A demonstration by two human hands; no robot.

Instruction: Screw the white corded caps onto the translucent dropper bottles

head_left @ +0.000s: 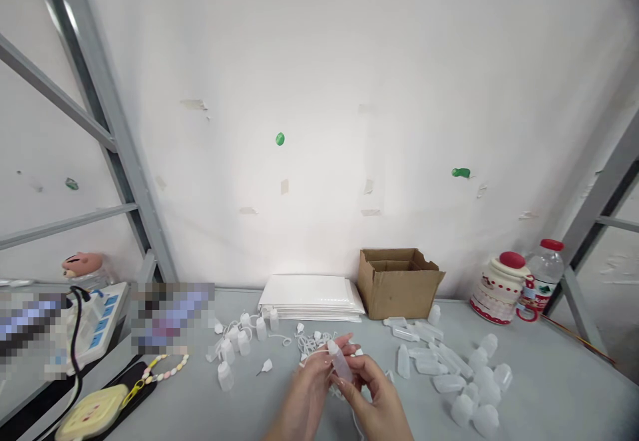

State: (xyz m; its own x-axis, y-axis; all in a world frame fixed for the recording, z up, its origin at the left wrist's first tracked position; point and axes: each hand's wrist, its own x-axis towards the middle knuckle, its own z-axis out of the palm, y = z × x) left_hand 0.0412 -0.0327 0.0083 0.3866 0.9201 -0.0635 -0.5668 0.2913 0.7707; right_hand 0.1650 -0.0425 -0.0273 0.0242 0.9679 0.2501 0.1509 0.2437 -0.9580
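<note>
Both my hands meet low in the middle of the view over a grey table (549, 388). My left hand (308, 388) and my right hand (377, 391) are closed together round one small translucent plastic bottle (339, 361), which tilts up to the left between the fingers. A thin white string hangs below it. Small white caps and strings (312, 341) lie just beyond my fingers. More small bottles stand or lie at the left (234, 348) and in a loose heap at the right (464, 378).
A stack of white flat bags (312, 294) and an open cardboard box (399, 281) stand against the wall. At the right are a red-lidded jar (502, 288) and a water bottle (546, 271). A power strip (97, 321) and a phone with a bead strap (100, 408) lie left.
</note>
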